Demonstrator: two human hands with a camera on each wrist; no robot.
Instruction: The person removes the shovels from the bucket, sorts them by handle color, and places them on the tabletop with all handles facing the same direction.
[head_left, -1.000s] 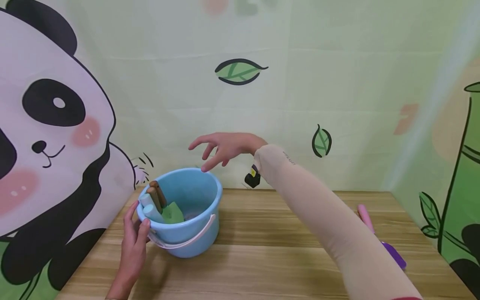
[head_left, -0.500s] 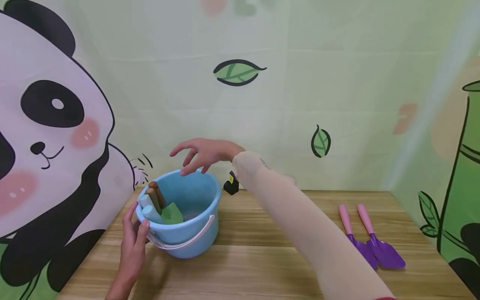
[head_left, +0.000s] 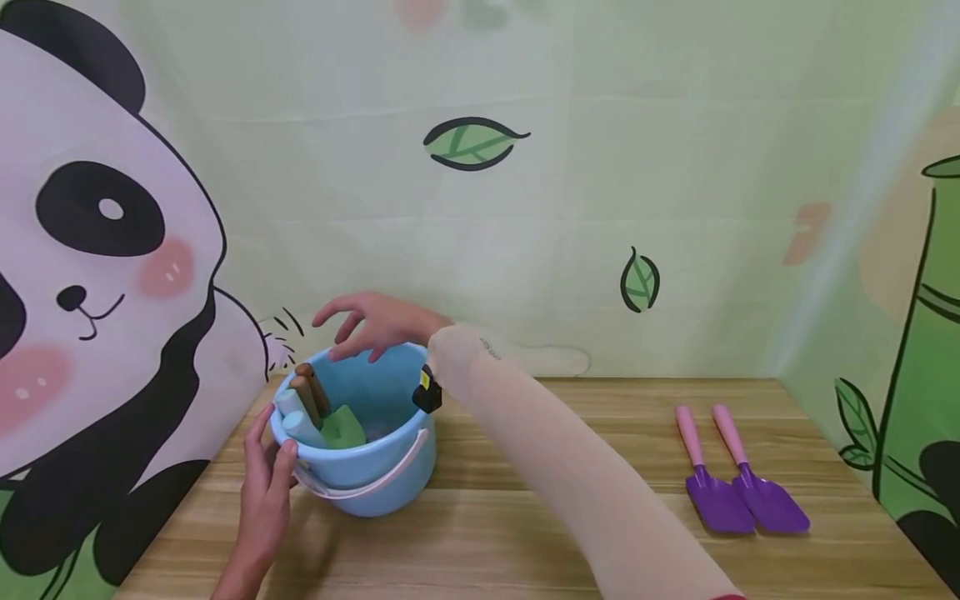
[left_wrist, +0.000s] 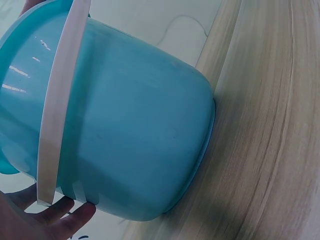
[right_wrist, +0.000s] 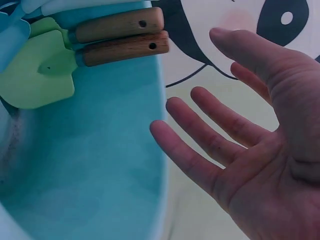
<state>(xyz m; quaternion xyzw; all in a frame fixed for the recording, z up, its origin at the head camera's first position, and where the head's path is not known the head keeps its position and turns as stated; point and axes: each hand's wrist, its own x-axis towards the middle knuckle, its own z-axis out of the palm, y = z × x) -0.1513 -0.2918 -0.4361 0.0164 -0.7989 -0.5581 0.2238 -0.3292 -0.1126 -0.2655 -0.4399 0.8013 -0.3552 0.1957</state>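
Note:
A light blue bucket (head_left: 390, 467) with a pale handle (head_left: 378, 483) stands on the wooden table. At its left side my left hand (head_left: 266, 492) holds it just below the rim, thumb toward the front; the left wrist view shows its fingers (left_wrist: 75, 217) against the bucket wall. Inside lean green shovels (right_wrist: 40, 75) with brown wooden handles (right_wrist: 125, 50), beside light blue handles (head_left: 300, 425). My right hand (head_left: 378, 325) hovers over the bucket's back rim, fingers spread and bent, holding nothing. In the right wrist view its fingertips point toward the wooden handles.
Two purple shovels (head_left: 772, 504) with pink handles lie side by side at the table's right, their blades overlapping. A printed cloth with a panda (head_left: 112, 333) and leaves hangs behind the table (head_left: 510, 533). A black device (head_left: 427, 392) sits at the right wrist.
My right hand has moved left and down, over the bucket. Its forearm has uncovered the two purple shovels. The left hand and the bucket stay in place.

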